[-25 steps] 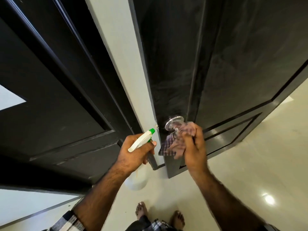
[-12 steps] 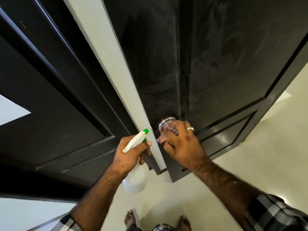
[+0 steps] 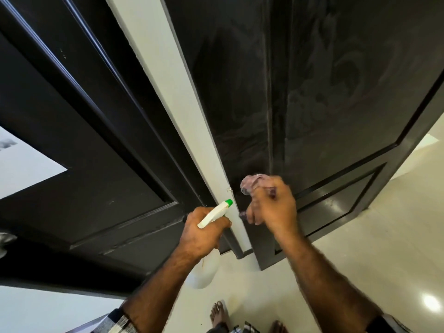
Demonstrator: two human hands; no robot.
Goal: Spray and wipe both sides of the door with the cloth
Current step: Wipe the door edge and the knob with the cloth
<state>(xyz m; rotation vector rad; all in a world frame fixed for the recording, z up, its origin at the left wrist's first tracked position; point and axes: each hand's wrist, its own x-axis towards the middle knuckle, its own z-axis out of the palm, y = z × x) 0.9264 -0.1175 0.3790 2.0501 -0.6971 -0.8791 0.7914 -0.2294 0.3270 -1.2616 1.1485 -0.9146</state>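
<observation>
Head view — right hand (image 3: 274, 207) hides blurred cloth (image 3: 249, 185).

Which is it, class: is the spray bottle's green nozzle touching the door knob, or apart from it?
Apart. The head view shows the green nozzle left of the cloth-covered door knob, with the pale door edge between them.

doors: 2, one black panelled door (image 3: 336, 92) at 1 o'clock, another (image 3: 72, 140) at 9 o'clock | spray bottles: 1 (image 3: 213, 215) at 6 o'clock | cloths: 1 (image 3: 251, 185) near centre | hands: 2, left hand (image 3: 199, 234), right hand (image 3: 274, 207) | bare feet: 2 (image 3: 218, 313) at 6 o'clock
</observation>
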